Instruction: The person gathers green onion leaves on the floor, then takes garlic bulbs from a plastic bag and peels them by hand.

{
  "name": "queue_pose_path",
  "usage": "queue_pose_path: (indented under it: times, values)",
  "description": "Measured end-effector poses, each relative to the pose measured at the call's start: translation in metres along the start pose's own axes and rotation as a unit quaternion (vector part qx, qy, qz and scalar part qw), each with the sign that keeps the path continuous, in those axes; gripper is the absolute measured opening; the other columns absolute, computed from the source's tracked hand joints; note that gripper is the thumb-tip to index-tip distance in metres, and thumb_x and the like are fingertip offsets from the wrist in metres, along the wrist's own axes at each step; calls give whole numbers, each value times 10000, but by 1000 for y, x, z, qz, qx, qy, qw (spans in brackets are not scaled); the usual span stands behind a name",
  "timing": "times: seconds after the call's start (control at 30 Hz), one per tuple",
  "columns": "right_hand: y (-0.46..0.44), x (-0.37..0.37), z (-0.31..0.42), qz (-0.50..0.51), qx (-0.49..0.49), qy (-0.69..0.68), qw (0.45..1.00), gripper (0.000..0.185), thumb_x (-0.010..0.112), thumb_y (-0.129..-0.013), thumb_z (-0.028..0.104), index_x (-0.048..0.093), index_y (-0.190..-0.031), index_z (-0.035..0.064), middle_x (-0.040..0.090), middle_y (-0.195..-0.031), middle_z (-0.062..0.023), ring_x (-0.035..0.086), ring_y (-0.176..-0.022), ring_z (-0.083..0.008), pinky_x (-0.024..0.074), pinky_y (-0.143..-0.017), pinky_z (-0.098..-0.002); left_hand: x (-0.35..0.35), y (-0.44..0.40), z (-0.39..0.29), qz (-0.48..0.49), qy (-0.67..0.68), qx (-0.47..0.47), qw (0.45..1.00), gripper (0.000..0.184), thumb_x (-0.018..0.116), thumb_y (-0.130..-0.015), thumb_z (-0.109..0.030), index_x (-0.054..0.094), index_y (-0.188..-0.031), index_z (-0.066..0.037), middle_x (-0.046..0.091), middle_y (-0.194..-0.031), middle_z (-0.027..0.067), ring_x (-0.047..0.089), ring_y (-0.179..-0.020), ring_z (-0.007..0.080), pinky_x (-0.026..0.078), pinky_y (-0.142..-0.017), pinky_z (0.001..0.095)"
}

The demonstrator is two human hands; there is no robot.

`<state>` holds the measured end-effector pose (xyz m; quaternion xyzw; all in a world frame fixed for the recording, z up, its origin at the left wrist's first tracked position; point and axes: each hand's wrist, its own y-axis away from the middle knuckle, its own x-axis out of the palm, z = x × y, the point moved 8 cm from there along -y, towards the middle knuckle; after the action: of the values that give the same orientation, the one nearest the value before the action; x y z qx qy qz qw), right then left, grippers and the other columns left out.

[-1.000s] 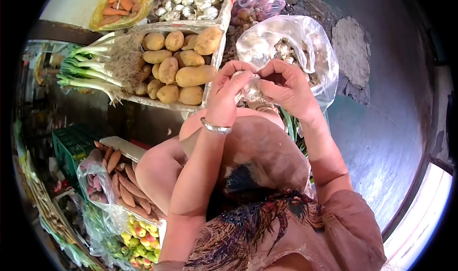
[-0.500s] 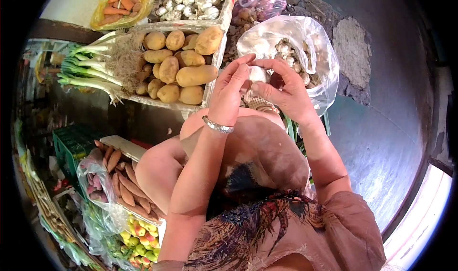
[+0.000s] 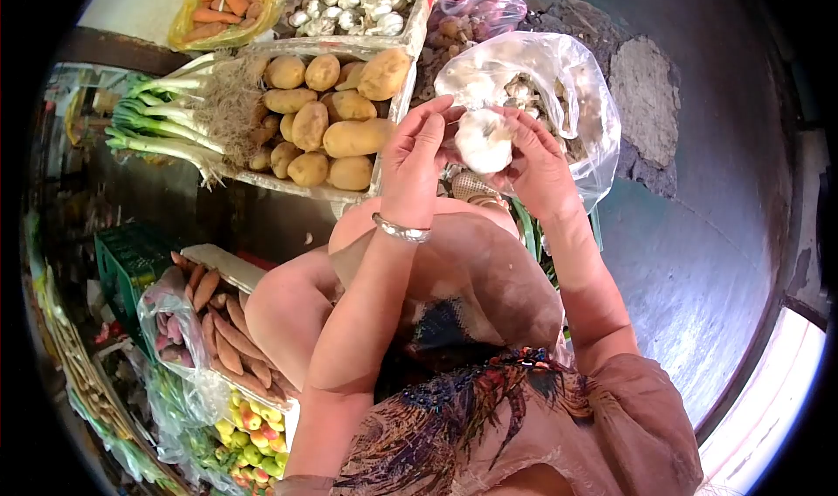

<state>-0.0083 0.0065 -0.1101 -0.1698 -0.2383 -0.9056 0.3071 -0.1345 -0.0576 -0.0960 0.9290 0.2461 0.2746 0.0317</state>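
A white garlic bulb (image 3: 483,141) is held up between my two hands, just in front of a clear plastic bag (image 3: 598,160) of garlic. My right hand (image 3: 539,169) grips the bulb from its right side, the fingers wrapped around that edge. At its left edge, my left hand (image 3: 417,151) has curled fingers, the lower ones against the bulb. The left thumb points upward beside it. Part of the left fingertips is hidden behind the bulb. A silver bracelet (image 3: 401,228) circles my left wrist.
Left of my hands stands a foam box (image 3: 397,116) with potatoes (image 3: 310,128) and leeks (image 3: 170,116). Behind it are white garlic bulbs (image 3: 349,3) and carrots (image 3: 229,3). Sweet potatoes (image 3: 234,330), apples (image 3: 257,435) and a green crate (image 3: 127,265) lie lower left.
The garlic bulb has turned and now shows its full white side. My right fingers have shifted from over its top to its right edge; my left hand has stayed nearly in place.
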Motion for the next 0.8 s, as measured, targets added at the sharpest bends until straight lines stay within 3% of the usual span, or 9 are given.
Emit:
queue_pose_path:
  times: [0.07,0.13,0.23,0.3,0.33,0.37,0.43,0.63,0.8]
  values:
    - [0,-7,-2,-45,15,-80,996,319,527,-986,271,572,-1240,83,646,-995,-14,610,-806,-91,477,-575,-228,12,4,-2,55,-13,-20,998,394,506,-990,-159,459,-1363,-43,596,-1188,98,615,-1014,188,517,-851,333]
    - [2,-5,3,-33,-15,-7,999,298,487,-1002,262,558,-1221,72,629,-974,-31,593,-750,-101,483,-549,-244,27,8,5,141,-17,-46,989,556,552,-952,-84,319,-1457,-67,544,-1262,94,607,-1054,203,542,-833,371]
    - [4,-2,5,-45,-37,70,996,250,489,-1003,214,546,-1197,67,596,-903,-34,563,-714,-97,487,-562,-250,25,6,11,131,2,-51,990,592,570,-925,-16,318,-1456,-77,551,-1243,85,598,-1064,197,564,-815,374]
    - [1,1,19,-51,-170,144,974,224,524,-987,148,554,-1187,52,575,-867,-9,563,-737,-91,486,-601,-240,23,6,12,111,27,-70,991,593,578,-913,8,334,-1446,-80,550,-1244,82,594,-1069,195,580,-816,378]
    - [5,0,24,-86,-194,174,962,173,595,-928,61,611,-1100,50,575,-841,-11,575,-736,-110,482,-635,-232,24,6,10,112,36,-74,990,588,585,-912,3,340,-1441,-76,549,-1248,83,594,-1069,194,581,-822,381]
    - [5,1,27,-86,-194,174,962,173,595,-928,61,611,-1100,50,575,-841,-11,575,-736,-110,482,-635,-232,24,6,9,112,46,-77,990,584,592,-910,-2,346,-1435,-72,548,-1251,83,593,-1069,194,583,-828,384]
    - [20,13,55,-112,-362,361,852,131,651,-862,14,665,-981,65,592,-844,-35,584,-732,-135,482,-632,-237,23,5,8,109,21,-65,992,584,598,-905,5,353,-1430,-67,548,-1255,86,591,-1073,193,586,-826,380]
    - [14,12,58,-82,-308,395,862,113,689,-796,-2,658,-886,60,596,-836,-53,588,-693,-154,475,-609,-258,19,5,11,106,-24,-37,993,587,613,-889,24,372,-1417,-59,551,-1255,87,584,-1083,188,596,-817,363]
    - [13,13,56,-98,-322,410,848,105,680,-780,-10,642,-858,50,604,-824,-53,604,-697,-154,482,-606,-269,16,5,13,105,-30,-34,993,582,616,-887,23,379,-1412,-56,554,-1250,85,587,-1079,189,595,-830,364]
